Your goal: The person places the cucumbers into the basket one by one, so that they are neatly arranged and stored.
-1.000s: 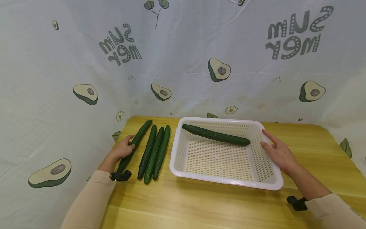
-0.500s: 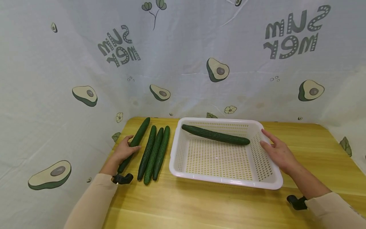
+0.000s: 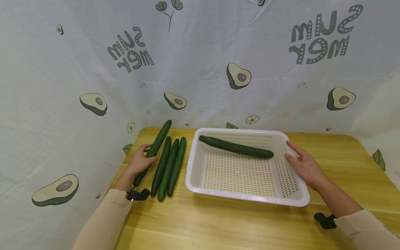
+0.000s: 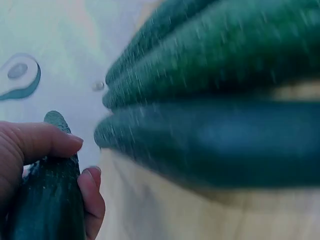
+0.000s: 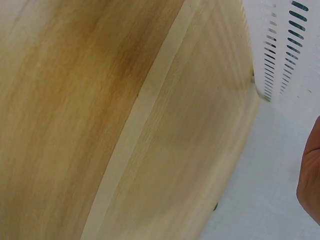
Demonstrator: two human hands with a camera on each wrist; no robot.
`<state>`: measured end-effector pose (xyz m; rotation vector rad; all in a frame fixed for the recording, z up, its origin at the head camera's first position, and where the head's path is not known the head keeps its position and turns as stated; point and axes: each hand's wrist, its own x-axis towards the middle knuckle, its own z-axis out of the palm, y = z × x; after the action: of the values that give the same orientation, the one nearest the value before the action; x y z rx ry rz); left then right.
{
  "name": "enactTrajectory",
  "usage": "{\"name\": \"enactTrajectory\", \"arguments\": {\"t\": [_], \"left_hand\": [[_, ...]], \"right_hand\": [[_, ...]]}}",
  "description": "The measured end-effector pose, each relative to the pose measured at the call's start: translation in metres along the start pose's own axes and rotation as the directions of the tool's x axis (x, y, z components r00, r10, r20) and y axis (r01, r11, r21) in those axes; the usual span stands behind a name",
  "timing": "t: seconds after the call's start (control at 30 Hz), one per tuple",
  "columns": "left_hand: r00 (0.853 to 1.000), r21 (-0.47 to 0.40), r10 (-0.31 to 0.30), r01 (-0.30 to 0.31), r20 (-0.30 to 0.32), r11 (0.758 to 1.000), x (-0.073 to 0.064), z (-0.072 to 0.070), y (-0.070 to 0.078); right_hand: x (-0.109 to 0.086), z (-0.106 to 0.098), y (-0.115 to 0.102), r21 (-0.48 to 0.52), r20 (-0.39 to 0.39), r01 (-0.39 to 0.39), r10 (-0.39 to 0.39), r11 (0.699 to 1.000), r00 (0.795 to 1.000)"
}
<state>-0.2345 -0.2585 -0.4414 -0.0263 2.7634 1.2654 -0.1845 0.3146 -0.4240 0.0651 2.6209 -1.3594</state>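
My left hand (image 3: 139,163) grips a dark green cucumber (image 3: 160,139) around its middle, thumb on one side and fingers on the other. The cucumber's far end rises past the table's back edge. In the left wrist view the held cucumber (image 4: 47,205) lies beside three others. Those three cucumbers (image 3: 168,170) lie side by side on the table, just right of the left hand. My right hand (image 3: 307,170) holds the right rim of a white perforated plastic basket (image 3: 243,197), thumb toward the inside. One cucumber (image 3: 235,146) rests diagonally in the basket's back part.
The wooden table (image 3: 218,225) has light and dark stripes. A white cloth (image 3: 200,69) printed with avocados and letters hangs behind it and along the left side. Dark camera mounts (image 3: 139,195) sit on both wrists.
My left hand has tightened around the cucumber and moved it up and slightly right, away from its former place near the left edge. The right hand and basket have stayed put.
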Motion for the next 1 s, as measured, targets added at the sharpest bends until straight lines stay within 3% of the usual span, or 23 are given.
{"name": "enactTrajectory", "arguments": {"t": [0.27,0.5,0.6,0.83,1.0], "left_hand": [[0.993,0.06,0.115,-0.113,-0.035,0.992,-0.002,0.007,0.021],[0.971,0.094,0.224,-0.216,-0.085,0.972,-0.002,0.011,0.034],[0.966,0.096,0.245,-0.237,-0.087,0.967,-0.003,0.011,0.04],[0.969,0.04,0.243,-0.241,-0.035,0.97,-0.007,0.015,0.058],[0.968,0.077,0.25,-0.251,0.02,0.965,-0.01,0.018,0.068]], "right_hand": [[0.0,0.0,-0.001,0.005,0.0,0.011,-0.011,1.0,1.0],[0.001,0.0,-0.001,0.008,-0.001,0.013,-0.013,1.0,1.0],[0.001,0.0,0.0,0.009,-0.001,0.011,-0.01,1.0,1.0],[0.0,0.0,0.001,0.012,0.002,0.008,-0.008,1.0,1.0],[0.0,0.0,0.002,0.019,0.002,0.0,0.0,1.0,1.0]]}}
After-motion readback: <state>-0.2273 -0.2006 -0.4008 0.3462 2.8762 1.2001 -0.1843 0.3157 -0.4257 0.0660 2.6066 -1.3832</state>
